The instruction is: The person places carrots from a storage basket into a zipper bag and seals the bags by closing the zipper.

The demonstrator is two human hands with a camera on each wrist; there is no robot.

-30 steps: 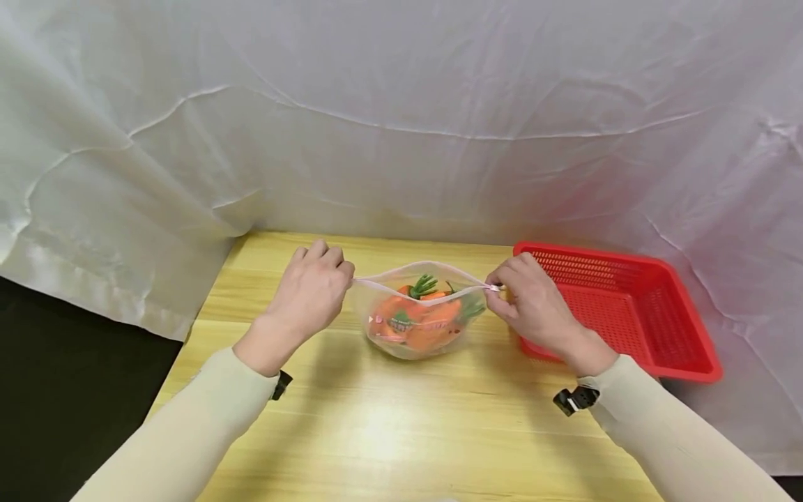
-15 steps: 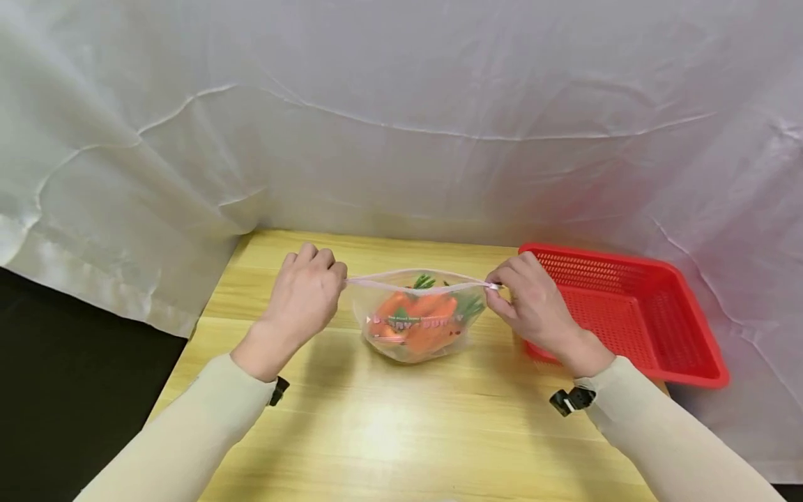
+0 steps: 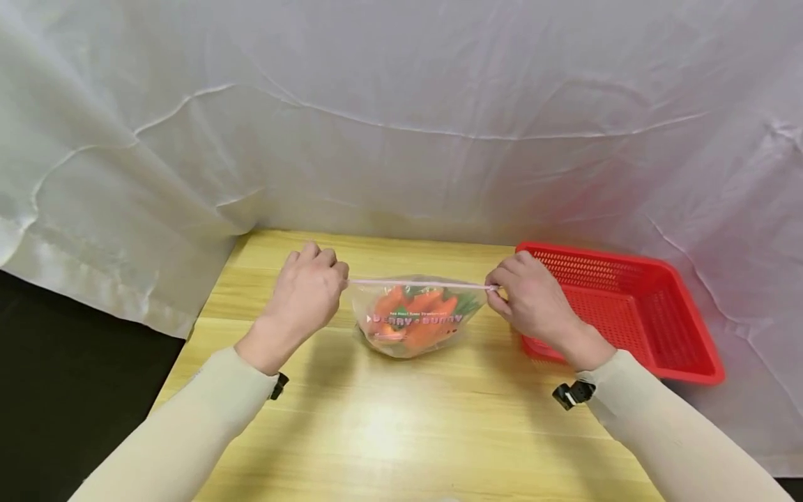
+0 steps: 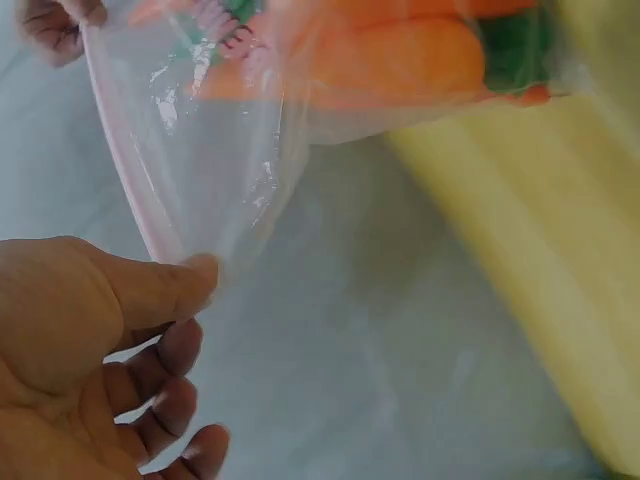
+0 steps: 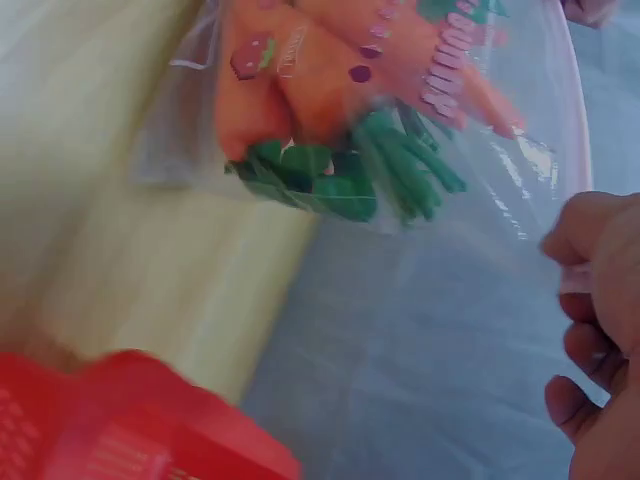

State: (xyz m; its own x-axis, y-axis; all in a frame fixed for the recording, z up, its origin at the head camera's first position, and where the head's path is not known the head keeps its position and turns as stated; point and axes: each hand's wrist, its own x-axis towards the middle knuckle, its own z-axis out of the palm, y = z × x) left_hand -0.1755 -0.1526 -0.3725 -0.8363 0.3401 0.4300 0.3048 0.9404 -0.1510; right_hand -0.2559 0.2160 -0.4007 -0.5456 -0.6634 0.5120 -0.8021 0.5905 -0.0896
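A clear zip bag (image 3: 414,321) printed with pink lettering hangs by its top corners between my hands, close over the wooden table. Several orange carrots (image 5: 320,75) with green tops fill it. My left hand (image 3: 305,296) pinches the left corner between thumb and forefinger, its other fingers loosely bent in the left wrist view. At the opposite corner, my right hand (image 3: 533,296) pinches the end of the pink zip strip (image 3: 417,283), where a small pink tab shows between the fingers. The strip runs taut and straight, with its two edges together.
A red plastic basket (image 3: 686,328) with perforated sides stands at the right of the wooden table (image 3: 389,432), just beyond my right hand. Pale grey cloth (image 3: 401,139) hangs behind the table. Dark floor (image 3: 75,390) shows at the left.
The bag's mouth gaped a second ago, then narrowed; its edges now meet in a straight line. My left hand has moved slightly left, while my right hand stays nearly in place.
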